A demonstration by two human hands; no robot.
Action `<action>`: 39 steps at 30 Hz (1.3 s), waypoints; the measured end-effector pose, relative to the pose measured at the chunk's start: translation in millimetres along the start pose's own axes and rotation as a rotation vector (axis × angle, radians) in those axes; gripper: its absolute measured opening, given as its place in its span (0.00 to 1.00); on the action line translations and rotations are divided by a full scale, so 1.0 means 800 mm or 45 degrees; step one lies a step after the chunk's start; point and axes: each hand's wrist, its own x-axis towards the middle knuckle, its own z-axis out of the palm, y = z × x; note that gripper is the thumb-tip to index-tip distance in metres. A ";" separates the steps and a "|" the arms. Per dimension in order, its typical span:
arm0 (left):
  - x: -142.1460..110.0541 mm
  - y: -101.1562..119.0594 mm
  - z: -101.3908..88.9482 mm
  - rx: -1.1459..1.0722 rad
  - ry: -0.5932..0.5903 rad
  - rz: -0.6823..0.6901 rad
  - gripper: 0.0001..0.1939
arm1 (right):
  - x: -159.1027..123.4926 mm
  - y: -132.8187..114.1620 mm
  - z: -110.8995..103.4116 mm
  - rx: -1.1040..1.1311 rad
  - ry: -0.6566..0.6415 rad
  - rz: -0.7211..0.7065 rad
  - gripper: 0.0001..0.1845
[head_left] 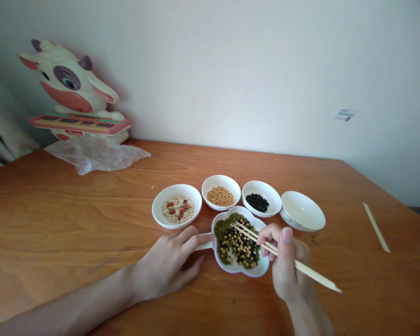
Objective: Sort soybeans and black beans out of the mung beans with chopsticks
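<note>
A white flower-shaped dish with a lilac rim holds green, black and yellow beans mixed together. Its handle points left, and the fingers of my left hand lie over that handle and hold it, thumb below on the table side. In my right hand is a pair of wooden chopsticks, closed between thumb and fingers. The chopstick tips are close together among the beans in the upper middle of the dish. Whether a bean sits between the tips is too small to tell.
Behind the dish stand white bowls: one with pale seeds and reddish nuts, one with yellow beans, one with black beans, and an empty one. A chopstick sleeve-like strip lies right. Crumpled plastic lies before a cow keyboard toy.
</note>
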 end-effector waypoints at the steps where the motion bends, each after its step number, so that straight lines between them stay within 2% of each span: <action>1: 0.000 0.000 0.000 0.001 -0.006 -0.003 0.27 | 0.000 -0.001 0.001 0.003 0.009 0.003 0.41; 6: 0.000 0.000 0.000 -0.013 -0.020 -0.010 0.27 | 0.003 0.008 -0.002 -0.011 0.058 -0.016 0.43; 13: 0.000 0.002 -0.002 -0.008 0.019 0.008 0.27 | 0.008 0.027 -0.008 -0.013 0.033 -0.099 0.44; 22: 0.000 0.001 -0.001 -0.021 -0.026 -0.014 0.27 | 0.009 0.020 -0.001 0.001 0.066 -0.066 0.46; 28: 0.000 0.000 0.000 -0.011 -0.018 -0.009 0.27 | 0.006 0.003 0.004 0.048 0.114 0.012 0.43; 39: -0.001 -0.002 0.002 -0.020 -0.026 0.000 0.27 | 0.004 -0.004 0.004 0.068 0.071 0.043 0.42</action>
